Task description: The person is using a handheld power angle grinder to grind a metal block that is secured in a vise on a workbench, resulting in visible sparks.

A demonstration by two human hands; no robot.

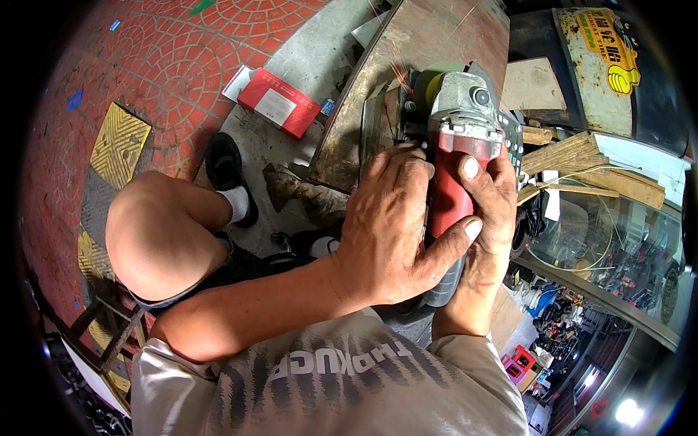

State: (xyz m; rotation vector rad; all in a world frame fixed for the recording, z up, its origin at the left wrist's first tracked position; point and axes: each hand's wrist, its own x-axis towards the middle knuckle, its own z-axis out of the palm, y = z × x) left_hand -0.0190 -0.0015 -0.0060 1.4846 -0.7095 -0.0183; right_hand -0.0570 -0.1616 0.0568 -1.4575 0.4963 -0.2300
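A red angle grinder (452, 200) with a grey metal head lies lengthwise between my hands, its head pointing away from me. My right hand (488, 207) is wrapped around the red body from the right side, thumb on top. From the left, my left hand (389, 218) closes in against the body; its fingers are curled and its thumb crosses over the top. A yellow-green disc (430, 83) shows at the left of the head. Orange sparks fly beside it, near a dark metal piece (409, 109) whose far parts are hidden by the grinder and fingers.
A worn board (443, 36) spreads beyond the grinder. On the concrete at left lies a red box (280, 102). Wood strips (567, 156) and a glass-topped case (582, 225) stand at right. My bent left knee (160, 232) is at left, above red paving.
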